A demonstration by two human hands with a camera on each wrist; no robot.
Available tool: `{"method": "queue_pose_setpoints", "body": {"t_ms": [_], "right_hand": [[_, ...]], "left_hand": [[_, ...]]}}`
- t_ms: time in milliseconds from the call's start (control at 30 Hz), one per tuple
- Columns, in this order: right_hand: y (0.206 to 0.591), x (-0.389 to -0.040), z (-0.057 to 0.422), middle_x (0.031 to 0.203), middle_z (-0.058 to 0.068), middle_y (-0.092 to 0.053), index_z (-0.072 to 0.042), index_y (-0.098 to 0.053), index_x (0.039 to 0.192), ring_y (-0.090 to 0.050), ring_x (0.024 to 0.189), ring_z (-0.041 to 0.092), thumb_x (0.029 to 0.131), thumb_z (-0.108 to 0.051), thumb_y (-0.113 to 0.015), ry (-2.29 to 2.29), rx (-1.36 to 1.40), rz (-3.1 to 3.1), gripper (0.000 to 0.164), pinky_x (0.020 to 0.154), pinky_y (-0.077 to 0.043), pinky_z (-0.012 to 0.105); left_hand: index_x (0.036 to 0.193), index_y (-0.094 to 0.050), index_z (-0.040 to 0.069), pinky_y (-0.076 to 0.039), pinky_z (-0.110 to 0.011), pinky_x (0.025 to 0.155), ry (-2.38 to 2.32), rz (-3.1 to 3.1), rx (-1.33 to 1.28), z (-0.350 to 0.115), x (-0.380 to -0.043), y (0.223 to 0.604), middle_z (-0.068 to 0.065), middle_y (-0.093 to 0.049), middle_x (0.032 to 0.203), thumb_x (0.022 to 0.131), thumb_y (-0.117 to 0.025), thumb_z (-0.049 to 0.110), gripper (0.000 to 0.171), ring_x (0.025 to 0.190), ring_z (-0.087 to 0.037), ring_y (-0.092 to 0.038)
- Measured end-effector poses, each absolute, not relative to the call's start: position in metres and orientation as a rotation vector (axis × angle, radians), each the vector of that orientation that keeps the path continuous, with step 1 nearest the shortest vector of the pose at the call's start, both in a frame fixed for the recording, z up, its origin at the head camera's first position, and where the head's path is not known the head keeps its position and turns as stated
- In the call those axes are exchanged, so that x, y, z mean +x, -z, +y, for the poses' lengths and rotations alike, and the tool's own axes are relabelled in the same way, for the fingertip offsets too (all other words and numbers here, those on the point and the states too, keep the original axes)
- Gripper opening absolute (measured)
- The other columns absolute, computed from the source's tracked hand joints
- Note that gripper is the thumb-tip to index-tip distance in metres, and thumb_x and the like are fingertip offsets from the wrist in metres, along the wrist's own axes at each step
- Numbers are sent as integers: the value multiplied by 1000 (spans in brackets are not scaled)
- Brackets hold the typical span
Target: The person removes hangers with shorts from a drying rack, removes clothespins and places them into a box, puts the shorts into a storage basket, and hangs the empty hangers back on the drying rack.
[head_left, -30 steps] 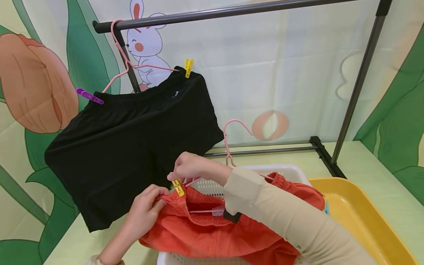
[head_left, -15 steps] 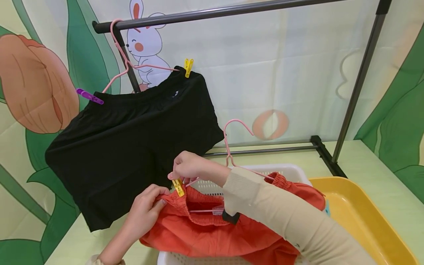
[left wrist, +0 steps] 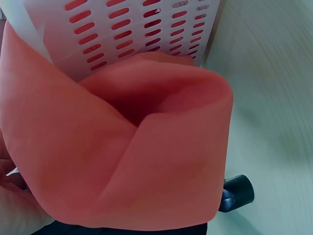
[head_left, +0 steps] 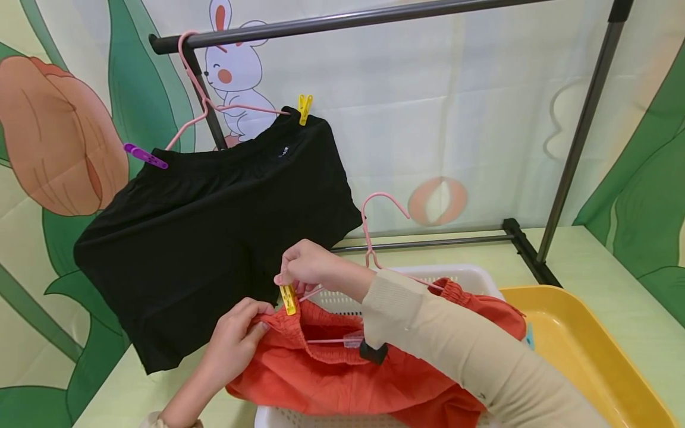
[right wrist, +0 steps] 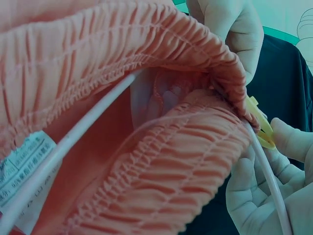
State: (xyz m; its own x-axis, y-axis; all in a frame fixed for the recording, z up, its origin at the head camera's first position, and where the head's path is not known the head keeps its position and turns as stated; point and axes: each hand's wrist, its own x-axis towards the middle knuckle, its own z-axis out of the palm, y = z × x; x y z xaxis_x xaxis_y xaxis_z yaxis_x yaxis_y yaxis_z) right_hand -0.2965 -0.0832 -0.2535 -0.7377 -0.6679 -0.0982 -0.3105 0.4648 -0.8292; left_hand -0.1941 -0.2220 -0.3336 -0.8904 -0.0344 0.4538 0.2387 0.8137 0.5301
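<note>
Red shorts (head_left: pixel 342 386) with a gathered elastic waist lie over a white basket (head_left: pixel 473 274), a pink hanger (head_left: pixel 366 223) running inside the waistband. My left hand (head_left: pixel 235 333) grips the waistband at its left corner. Just beside it, my right hand (head_left: pixel 307 264) pinches the handle end of a yellow clothespin (head_left: pixel 289 301), whose other end sits over the waistband edge. In the right wrist view, thumb and fingers meet around the clothespin (right wrist: pixel 261 125) close to the hanger arm (right wrist: pixel 268 171). A leg of the shorts (left wrist: pixel 171 161) fills much of the left wrist view.
Black shorts (head_left: pixel 214 220) hang from the dark metal rack (head_left: pixel 342 22) on another pink hanger, with a purple clothespin (head_left: pixel 145 156) and a yellow one at the waist. A yellow tray (head_left: pixel 580 345) stands right of the basket. A blue clip (head_left: pixel 529 336) shows at the red shorts' right end.
My right hand has risen slightly, and the yellow clothespin stands a little more upright on the waistband. The left hand keeps its place.
</note>
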Motion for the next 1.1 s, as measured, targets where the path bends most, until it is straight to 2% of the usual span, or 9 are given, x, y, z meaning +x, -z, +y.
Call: {"method": "queue_pose_setpoints", "body": {"t_ms": [233, 467, 800, 1000, 1100], "right_hand": [[254, -296, -84, 71, 6, -59, -7, -56, 69, -56, 59, 17, 82, -18, -61, 1244, -760, 2307, 18, 56, -48, 23], [253, -297, -85, 69, 6, -58, -6, -56, 70, -53, 56, 16, 83, -18, -60, 1303, -734, 2308, 18, 51, -45, 22], [253, -296, -82, 72, 6, -59, -7, -57, 73, -56, 59, 18, 82, -20, -61, 1389, -699, 2303, 16, 55, -49, 22], [254, -297, -81, 73, 7, -59, -7, -57, 74, -58, 65, 23, 83, -20, -60, 1449, -681, 2288, 16, 61, -51, 27], [254, -298, -81, 74, 6, -59, -7, -57, 75, -59, 65, 22, 83, -21, -60, 1454, -674, 2290, 16, 59, -51, 25]], "left_hand": [[86, -62, 7, -48, -19, 68, 807, -2537, -157, -222, -194, 334, 0, -55, 83, 77, -59, -7, 17, 74, -10, -50], [86, -62, 7, -48, -19, 68, 802, -2538, -153, -222, -194, 334, 1, -54, 82, 77, -59, -6, 16, 73, -10, -49], [87, -61, 7, -48, -18, 67, 816, -2547, -149, -222, -193, 334, 0, -54, 82, 78, -59, -6, 16, 73, -10, -49], [86, -61, 7, -48, -18, 66, 823, -2547, -145, -222, -192, 334, 0, -54, 82, 78, -58, -6, 16, 72, -10, -49], [86, -61, 7, -48, -18, 66, 825, -2553, -142, -222, -192, 334, 0, -54, 82, 78, -58, -6, 16, 72, -10, -49]]}}
